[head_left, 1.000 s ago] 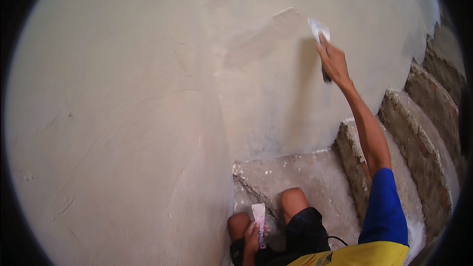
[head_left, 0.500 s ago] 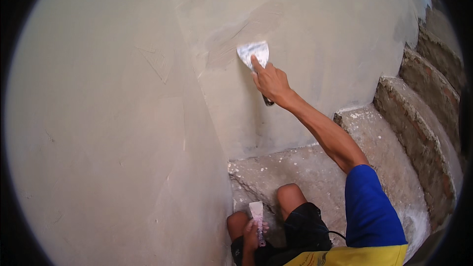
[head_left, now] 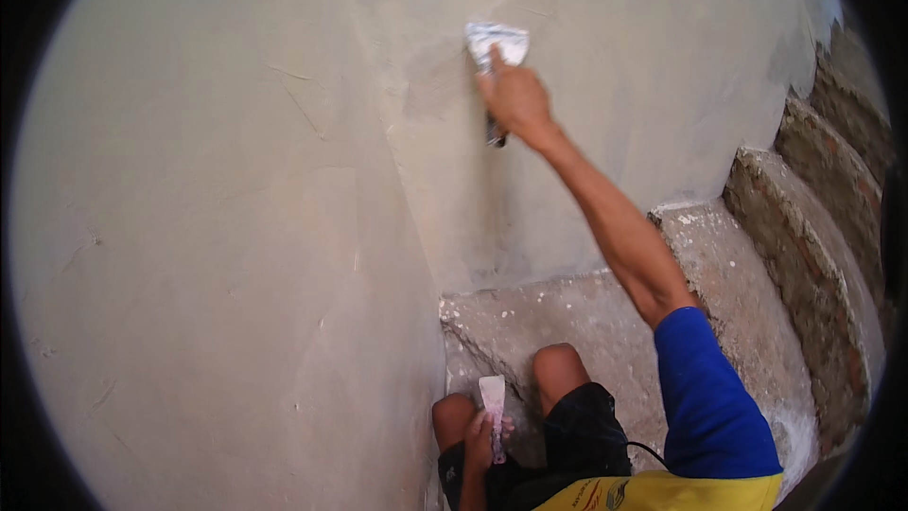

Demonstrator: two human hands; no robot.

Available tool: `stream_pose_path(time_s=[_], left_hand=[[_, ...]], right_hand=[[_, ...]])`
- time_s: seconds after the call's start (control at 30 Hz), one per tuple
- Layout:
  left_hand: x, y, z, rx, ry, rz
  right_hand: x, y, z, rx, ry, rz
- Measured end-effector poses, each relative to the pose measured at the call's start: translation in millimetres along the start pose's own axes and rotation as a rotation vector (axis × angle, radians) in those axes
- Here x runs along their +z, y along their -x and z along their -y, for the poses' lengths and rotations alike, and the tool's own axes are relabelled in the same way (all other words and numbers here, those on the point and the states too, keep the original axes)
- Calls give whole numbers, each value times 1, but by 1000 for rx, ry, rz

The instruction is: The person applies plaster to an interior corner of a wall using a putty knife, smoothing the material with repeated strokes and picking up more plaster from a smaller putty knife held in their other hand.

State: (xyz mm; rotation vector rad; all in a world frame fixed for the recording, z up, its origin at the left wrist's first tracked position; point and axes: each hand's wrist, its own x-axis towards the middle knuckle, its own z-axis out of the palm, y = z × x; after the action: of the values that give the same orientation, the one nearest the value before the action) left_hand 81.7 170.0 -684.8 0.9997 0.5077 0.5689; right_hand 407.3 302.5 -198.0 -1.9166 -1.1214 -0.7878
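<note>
My right hand (head_left: 520, 104) grips a wide putty knife (head_left: 499, 41) by its dark handle, with the index finger stretched onto the blade. White filler smears the blade, which lies against the plastered wall (head_left: 586, 161). A darker damp patch (head_left: 437, 83) of filler shows on the wall just left of the knife. Low down near my knees, my left hand (head_left: 480, 437) is closed round the handle of a narrower putty knife (head_left: 493, 396). Its pale blade points upward, away from the wall.
Rough concrete stairs (head_left: 785, 218) climb along the right side. Below the wall lies a concrete step (head_left: 567, 312) speckled with white, cracked near its left corner. A second wall face (head_left: 208, 255) fills the left, meeting the other wall at an inner corner.
My right hand has moved the wide putty knife up the wall and turned it slightly. The darker patch looks smaller and smoother. My left hand has hardly moved.
</note>
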Motion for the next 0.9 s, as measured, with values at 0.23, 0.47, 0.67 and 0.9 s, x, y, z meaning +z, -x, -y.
stream_pose_path(time_s=[0.23,0.47,0.67,0.9], left_hand=[[-1,-2,4,14,-29,27],[-7,-2,13,-14,41,-42],[-1,-5,8,-16,7,22],[-3,-3,3,-23,12,34]], right_hand=[[77,91,31,8,-64,66],[24,74,-12,-42,-94,-22],[-79,-28,-52,66,-111,-210],[-12,39,-32,-40,100,112]])
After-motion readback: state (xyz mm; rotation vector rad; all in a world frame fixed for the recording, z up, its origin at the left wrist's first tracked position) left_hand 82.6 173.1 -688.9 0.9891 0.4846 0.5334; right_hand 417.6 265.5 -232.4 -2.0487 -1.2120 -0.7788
